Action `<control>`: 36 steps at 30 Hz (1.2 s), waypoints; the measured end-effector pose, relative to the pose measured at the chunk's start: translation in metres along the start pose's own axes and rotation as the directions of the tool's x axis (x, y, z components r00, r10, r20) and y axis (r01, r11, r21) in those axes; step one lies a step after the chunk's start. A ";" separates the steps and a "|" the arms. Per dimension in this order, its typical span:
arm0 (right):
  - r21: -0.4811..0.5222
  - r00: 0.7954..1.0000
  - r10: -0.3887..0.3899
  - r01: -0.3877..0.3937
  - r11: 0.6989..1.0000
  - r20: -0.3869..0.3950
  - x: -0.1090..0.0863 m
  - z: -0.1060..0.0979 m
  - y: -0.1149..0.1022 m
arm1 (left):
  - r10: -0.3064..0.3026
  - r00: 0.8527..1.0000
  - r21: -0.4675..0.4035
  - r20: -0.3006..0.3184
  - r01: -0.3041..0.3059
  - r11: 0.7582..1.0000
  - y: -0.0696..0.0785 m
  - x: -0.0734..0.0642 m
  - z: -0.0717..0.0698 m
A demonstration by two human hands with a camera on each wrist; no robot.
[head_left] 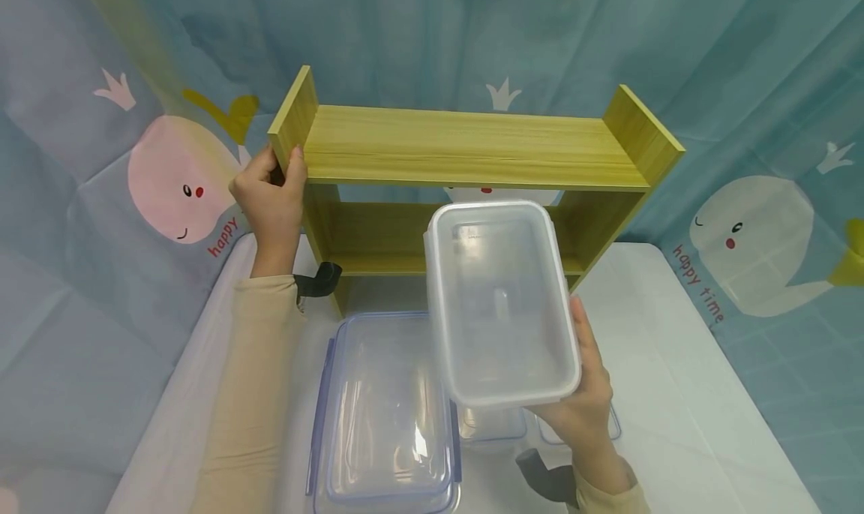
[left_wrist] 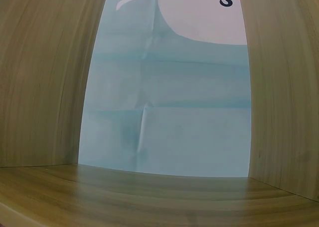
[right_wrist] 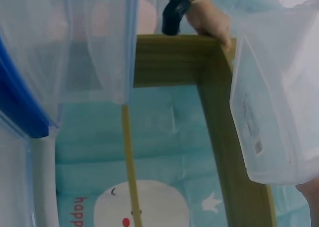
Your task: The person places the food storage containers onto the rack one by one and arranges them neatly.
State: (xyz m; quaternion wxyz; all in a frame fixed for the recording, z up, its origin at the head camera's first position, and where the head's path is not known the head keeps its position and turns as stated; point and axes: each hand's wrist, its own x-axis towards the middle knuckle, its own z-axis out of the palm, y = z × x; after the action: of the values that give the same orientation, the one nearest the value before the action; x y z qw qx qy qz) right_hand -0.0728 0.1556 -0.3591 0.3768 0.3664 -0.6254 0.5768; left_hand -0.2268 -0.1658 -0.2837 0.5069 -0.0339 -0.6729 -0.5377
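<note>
My left hand (head_left: 270,202) grips the left side panel of a light wooden shelf (head_left: 459,142), with the thumb on the panel's inner side. In the left wrist view, the shelf's boards (left_wrist: 164,199) fill the bottom and both sides. My right hand (head_left: 587,394) holds a translucent rectangular plastic food container (head_left: 502,304) by its lower right side. The container is raised and tilted in front of the shelf's lower part. Its whitish side (right_wrist: 271,102) shows in the right wrist view, while most of the holding fingers are hidden there.
A large clear lidded container (head_left: 388,409) with blue side clips lies on the white table (head_left: 675,364), left of the raised one. Smaller clear containers (head_left: 496,425) are partly hidden under the right hand. Patterned curtains (head_left: 418,41) hang behind and at both sides.
</note>
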 end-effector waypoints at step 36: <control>0.014 0.997 -0.009 0.010 1.000 -0.074 0.067 0.029 0.019 | -0.054 0.998 0.020 0.009 0.054 0.998 0.004 0.000 -0.001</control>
State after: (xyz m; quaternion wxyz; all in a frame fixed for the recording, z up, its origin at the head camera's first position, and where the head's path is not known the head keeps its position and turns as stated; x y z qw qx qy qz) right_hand -0.1208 0.1262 -0.3088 0.3998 0.3506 -0.6052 0.5925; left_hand -0.2238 -0.1644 -0.2814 0.4893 -0.0130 -0.6813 -0.5443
